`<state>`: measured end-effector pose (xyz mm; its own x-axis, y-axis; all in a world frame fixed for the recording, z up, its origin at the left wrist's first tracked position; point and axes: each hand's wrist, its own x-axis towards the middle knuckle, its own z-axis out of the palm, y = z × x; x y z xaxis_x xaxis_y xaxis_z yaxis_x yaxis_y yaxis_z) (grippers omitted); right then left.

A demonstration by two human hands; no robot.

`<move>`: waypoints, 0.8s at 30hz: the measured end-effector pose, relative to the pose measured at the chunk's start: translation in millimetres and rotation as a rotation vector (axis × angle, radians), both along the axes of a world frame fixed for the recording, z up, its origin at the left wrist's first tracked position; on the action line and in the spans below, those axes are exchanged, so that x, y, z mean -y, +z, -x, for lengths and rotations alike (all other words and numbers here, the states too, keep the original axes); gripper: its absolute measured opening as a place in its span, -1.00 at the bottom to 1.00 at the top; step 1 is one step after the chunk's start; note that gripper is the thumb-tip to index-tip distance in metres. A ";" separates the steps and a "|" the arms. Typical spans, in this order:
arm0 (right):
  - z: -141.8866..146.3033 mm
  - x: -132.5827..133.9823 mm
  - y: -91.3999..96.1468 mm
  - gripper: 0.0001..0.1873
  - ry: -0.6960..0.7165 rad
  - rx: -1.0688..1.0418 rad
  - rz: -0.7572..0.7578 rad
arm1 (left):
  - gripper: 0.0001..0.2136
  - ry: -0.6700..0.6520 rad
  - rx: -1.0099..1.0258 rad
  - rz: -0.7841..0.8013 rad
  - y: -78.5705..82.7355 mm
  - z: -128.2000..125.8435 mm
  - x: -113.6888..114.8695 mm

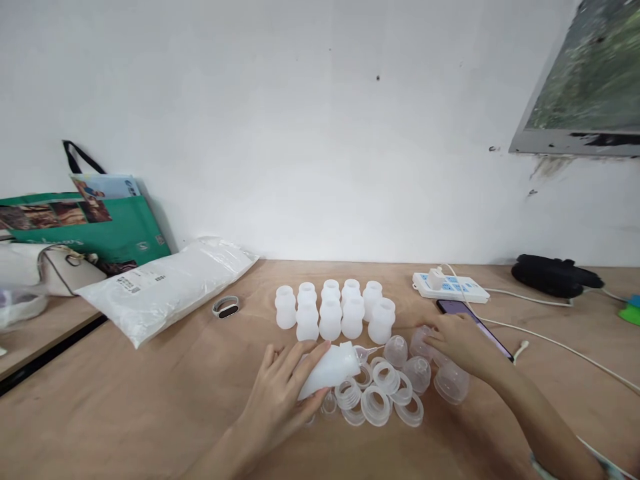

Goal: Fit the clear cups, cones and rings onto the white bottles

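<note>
My left hand (283,390) is wrapped round a white silicone bottle (333,369) that lies on its side on the wooden table (165,400), its nipple tip pointing right. My right hand (463,343) rests with curled fingers on a clear dome cap (421,341) among other clear caps (417,373). Several translucent screw rings (375,405) lie in a heap between my hands. Behind them several white bottle bodies (331,310) stand upright in two rows.
A white plastic bag (165,283) and a wristband (226,307) lie at the left, with a green tote (100,227) and a handbag (65,267) behind. At the right are a power strip (450,285), a phone (457,308), white cables (560,343) and a black object (553,273).
</note>
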<state>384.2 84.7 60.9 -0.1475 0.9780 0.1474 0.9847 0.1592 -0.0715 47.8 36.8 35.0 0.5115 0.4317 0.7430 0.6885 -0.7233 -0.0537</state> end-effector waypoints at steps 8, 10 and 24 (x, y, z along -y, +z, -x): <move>-2.6 13.4 23.4 -0.63 0.043 -0.769 -0.238 | -0.69 -0.033 0.026 0.024 0.5 -0.3 1.5; 8.2 20.3 26.3 -0.61 0.186 -1.008 -0.117 | -0.69 -0.039 0.038 0.028 0.9 -0.4 1.8; 80.2 50.2 11.3 -0.68 0.462 -1.271 0.296 | -0.47 -0.148 0.035 0.050 -0.2 3.6 10.1</move>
